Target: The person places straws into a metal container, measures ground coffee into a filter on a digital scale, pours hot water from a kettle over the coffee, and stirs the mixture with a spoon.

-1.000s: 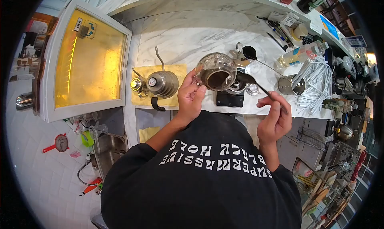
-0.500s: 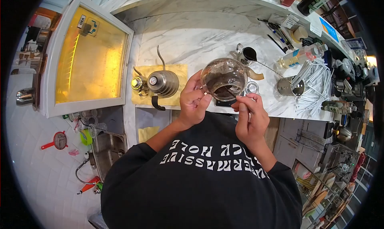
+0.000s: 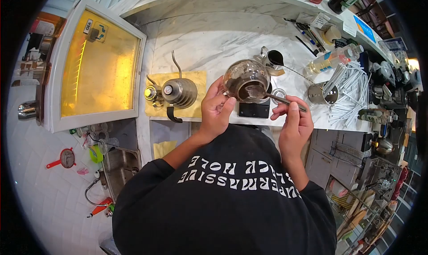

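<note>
My left hand (image 3: 217,110) grips a round glass coffee pot (image 3: 243,73) from its left side, above the counter, with its mouth tilted toward me. Dark residue that looks like coffee clings inside the glass. A wooden piece (image 3: 275,71) shows at the pot's right side; whether it is joined on is unclear. The fingers of my right hand (image 3: 294,121) are closed on a slim dark spoon (image 3: 285,102), whose far end reaches the pot's mouth. Below the pot lies a black scale (image 3: 253,110). A small glass (image 3: 279,94) stands just right of it.
Left, a steel gooseneck kettle (image 3: 179,93) and a smaller metal pot (image 3: 153,93) stand on a yellow cloth (image 3: 200,79). A metal pitcher (image 3: 273,57) is behind the pot. Rightward are a steel cup (image 3: 317,94), white straws (image 3: 350,97) and a bottle (image 3: 332,62).
My right hand has moved right and drawn the spoon partly out of the pot's mouth, so more of it shows. The pot has shifted slightly up and left, uncovering the scale.
</note>
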### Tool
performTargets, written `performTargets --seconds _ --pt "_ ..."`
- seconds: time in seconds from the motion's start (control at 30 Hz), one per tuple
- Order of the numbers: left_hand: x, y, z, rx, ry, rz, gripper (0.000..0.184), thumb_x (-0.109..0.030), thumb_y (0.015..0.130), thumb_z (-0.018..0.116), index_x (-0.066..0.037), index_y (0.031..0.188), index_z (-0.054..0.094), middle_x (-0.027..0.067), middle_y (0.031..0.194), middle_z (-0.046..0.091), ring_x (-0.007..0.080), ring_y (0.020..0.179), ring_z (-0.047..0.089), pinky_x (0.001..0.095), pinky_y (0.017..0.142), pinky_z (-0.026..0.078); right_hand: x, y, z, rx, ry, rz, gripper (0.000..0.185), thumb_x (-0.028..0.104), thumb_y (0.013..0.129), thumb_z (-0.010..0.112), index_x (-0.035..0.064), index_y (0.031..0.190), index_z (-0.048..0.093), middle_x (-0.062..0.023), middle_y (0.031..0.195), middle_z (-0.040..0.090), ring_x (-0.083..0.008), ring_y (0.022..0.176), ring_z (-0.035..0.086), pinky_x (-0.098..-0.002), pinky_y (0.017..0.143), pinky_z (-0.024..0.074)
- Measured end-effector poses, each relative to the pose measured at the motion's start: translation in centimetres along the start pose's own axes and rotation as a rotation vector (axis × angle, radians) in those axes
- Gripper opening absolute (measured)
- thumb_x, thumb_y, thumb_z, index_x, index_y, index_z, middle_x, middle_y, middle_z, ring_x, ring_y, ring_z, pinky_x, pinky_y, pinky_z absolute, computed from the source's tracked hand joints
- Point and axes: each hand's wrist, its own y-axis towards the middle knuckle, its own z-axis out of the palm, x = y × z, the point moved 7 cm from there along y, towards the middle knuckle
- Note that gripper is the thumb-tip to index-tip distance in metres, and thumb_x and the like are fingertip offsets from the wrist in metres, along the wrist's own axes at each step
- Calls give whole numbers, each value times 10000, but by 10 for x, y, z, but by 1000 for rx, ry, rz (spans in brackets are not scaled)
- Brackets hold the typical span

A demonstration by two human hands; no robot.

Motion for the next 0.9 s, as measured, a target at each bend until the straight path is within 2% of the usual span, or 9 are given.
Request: performTargets --seconds 0.17,0.27,0.33,0.47,0.57,0.67,0.8,0.87,0.9 --pt "11 -1 -8 -96 129 -169 313 -140 1000 605 61 760 614 234 1522 504 195 1187 585 308 944 460 -4 10 -25 -84 35 -19 254 147 1101 474 -52 1194 602 -141 851 705 -165 705 654 -291 720 516" --pt "19 -2 -17 -165 194 -141 355 -161 1011 611 39 720 575 225 1506 527 147 1072 595 284 883 461 -26 21 -40 -133 -58 -8 261 162 1103 474 -45 1192 606 -121 855 706 -154 708 654 -289 719 517" --pt "15 1 -17 -193 158 -163 363 -168 1017 610 40 720 578 225 1500 532 138 1039 591 280 866 461 -45 26 -43 -148 -163 -24 210 114 1078 516 -20 1184 637 -117 867 721 -165 699 656 -287 709 516" --pt "18 -4 -20 -200 127 -166 292 -127 1009 640 71 795 632 220 1495 513 157 1126 589 273 851 475 -52 20 -16 191 -763 -432 198 -31 1014 577 -3 1181 679 -135 925 746 -151 751 706 -291 658 556" --pt "21 -9 -22 -180 132 -200 318 -123 1007 642 62 754 590 221 1490 516 162 1113 595 277 853 475 -30 18 -13 129 -639 -449 265 -70 951 598 28 1178 693 -117 887 738 -209 739 679 -304 672 543" --pt "25 -13 -21 -164 161 -179 244 -114 1017 585 101 1020 700 178 1520 523 72 860 546 219 700 446 -1 12 -15 79 -464 -439 223 -80 983 551 -44 1167 673 -149 871 722 -200 742 680 -284 674 544" --pt "20 -11 -16 -117 144 -138 280 -103 1000 576 106 1139 700 176 1527 517 96 964 580 217 710 451 27 0 3 127 -251 -431 196 -65 1008 524 -83 1142 666 -174 878 706 -200 743 682 -281 682 562" --pt "9 -9 -9 -96 104 -125 282 -95 989 567 110 1130 699 190 1529 511 136 1090 607 242 793 484 24 -4 14 183 -229 -411 185 -67 993 547 -79 1128 673 -160 868 710 -205 749 689 -277 685 569" --pt "5 -9 -7 -81 53 -105 216 -86 989 581 106 1026 673 219 1533 481 182 1174 580 279 884 470 19 -5 17 198 -254 -412 182 -71 988 553 -78 1125 673 -155 860 711 -208 754 693 -273 675 566"
